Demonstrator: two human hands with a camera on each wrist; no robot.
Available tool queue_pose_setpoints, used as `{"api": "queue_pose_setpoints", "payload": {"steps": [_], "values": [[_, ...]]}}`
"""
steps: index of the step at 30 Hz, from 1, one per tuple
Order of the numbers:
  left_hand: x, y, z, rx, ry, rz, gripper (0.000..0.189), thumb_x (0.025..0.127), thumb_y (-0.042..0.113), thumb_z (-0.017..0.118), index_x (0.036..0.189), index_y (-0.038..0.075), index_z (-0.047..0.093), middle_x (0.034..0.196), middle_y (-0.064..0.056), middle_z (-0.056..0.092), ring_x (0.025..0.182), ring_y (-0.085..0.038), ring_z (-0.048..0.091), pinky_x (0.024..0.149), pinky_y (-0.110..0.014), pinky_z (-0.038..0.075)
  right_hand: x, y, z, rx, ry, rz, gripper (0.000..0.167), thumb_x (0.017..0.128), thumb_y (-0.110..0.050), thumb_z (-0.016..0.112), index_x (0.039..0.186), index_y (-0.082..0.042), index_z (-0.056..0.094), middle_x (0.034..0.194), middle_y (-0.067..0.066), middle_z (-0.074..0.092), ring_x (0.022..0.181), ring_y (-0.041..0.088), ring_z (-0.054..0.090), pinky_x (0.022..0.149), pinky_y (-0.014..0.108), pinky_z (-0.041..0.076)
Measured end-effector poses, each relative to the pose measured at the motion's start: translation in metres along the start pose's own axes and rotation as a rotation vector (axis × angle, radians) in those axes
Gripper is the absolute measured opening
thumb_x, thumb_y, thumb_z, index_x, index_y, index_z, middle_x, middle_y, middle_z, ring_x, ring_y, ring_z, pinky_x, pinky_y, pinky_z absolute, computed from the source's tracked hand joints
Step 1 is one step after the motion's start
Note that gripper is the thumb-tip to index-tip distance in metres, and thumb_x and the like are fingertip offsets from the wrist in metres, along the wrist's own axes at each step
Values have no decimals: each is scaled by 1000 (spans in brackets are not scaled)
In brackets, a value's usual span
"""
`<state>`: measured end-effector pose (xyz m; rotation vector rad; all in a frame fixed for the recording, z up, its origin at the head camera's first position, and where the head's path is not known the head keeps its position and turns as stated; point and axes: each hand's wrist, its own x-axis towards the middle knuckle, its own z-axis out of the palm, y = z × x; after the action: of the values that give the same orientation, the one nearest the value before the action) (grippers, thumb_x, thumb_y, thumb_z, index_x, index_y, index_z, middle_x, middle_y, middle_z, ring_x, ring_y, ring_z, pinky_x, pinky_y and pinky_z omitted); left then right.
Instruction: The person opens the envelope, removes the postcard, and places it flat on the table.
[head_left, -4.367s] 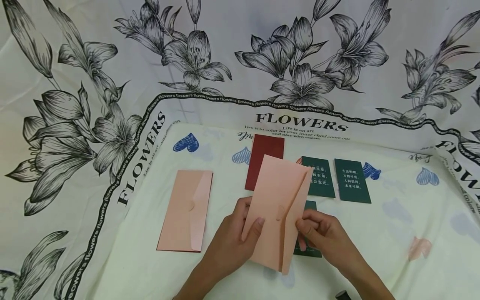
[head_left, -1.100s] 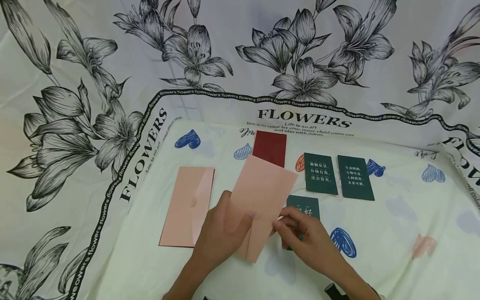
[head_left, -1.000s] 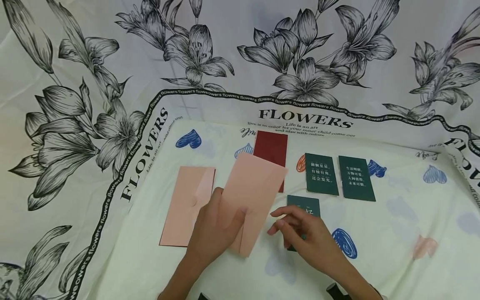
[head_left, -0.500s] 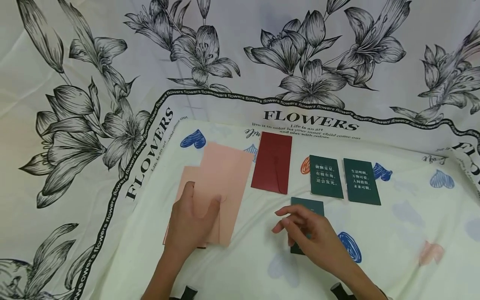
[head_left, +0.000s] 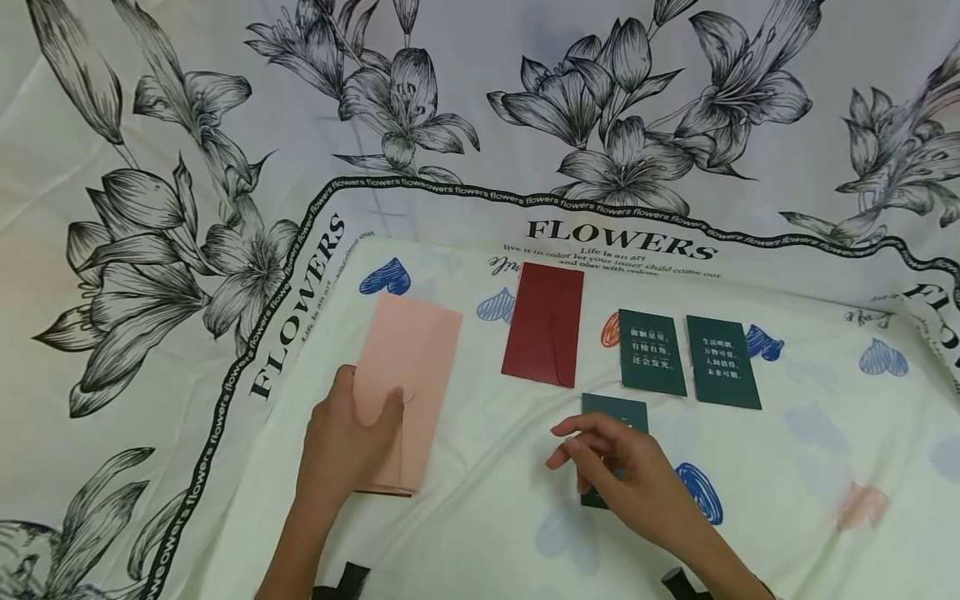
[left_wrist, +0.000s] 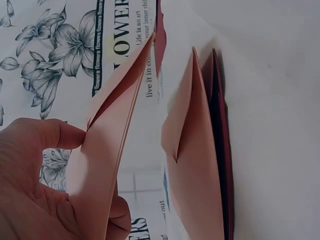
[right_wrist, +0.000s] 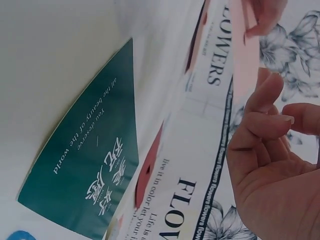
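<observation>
Now the left hand point(head_left: 347, 442) pinches a pink envelope point(head_left: 427, 375), left of centre, between thumb and fingers, having carried it leftward above a second pink envelope point(left_wrist: 197, 187), exposing the red envelope point(head_left: 542, 325); the right hand point(head_left: 622, 462), fingers loosely bent and empty, overlies a green card point(head_left: 617, 407).

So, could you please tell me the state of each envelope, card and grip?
Held envelope: raised in left grip, flap gaping at one end.
Lower envelope: atop something dark red, flap gaping.
Red envelope: lying, flap folded over.
Near card: lying, text up.
Far left card: lying, text up.
Far right card: lying, text up.
Right grip: empty, fingers loosely curled.
</observation>
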<state>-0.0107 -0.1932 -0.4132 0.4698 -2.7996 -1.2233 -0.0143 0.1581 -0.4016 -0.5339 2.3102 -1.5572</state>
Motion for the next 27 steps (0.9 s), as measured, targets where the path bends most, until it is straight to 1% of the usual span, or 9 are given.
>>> {"api": "queue_pose_setpoints", "payload": {"steps": [5,9,14,20,23,27], "values": [[2,-4,0,3,-20,-9,47,102,46,64,128,8,52,92,-16,70,73,-26,64,59,-37,49,-1,0,0,-3,0,3,18,110,-24,60,127,-26,66,102,-7,79,70,26,69,67,34,60],[2,-5,0,0,-36,-7,51,102,45,63,132,5,52,99,-19,72,75,-27,65,59,-38,49,-2,0,0,0,-8,11,18,111,-24,59,127,-26,66,102,-7,78,70,26,69,66,34,59],[4,-6,0,20,-53,-24,55,103,46,63,135,3,50,105,-23,72,77,-28,66,61,-39,49,-1,1,0,-9,-5,4,18,111,-24,59,128,-27,66,102,-7,78,70,26,69,65,34,60],[8,-12,1,40,-94,-33,59,104,44,62,138,-1,47,110,-27,70,81,-30,67,65,-40,51,-2,1,1,6,-12,18,18,111,-24,59,127,-26,66,102,-6,78,70,27,69,64,34,59],[8,-14,-1,49,-97,-37,61,104,43,62,140,-3,45,114,-29,70,84,-32,68,67,-42,52,-2,1,1,4,-13,19,18,111,-24,59,127,-25,66,102,-6,78,70,26,69,64,35,59],[8,-16,-6,63,-92,-58,62,104,44,62,143,-2,44,118,-30,69,88,-33,68,69,-44,52,-2,2,1,-5,-10,8,18,111,-23,59,127,-26,66,102,-7,78,70,26,69,64,34,59]]}}
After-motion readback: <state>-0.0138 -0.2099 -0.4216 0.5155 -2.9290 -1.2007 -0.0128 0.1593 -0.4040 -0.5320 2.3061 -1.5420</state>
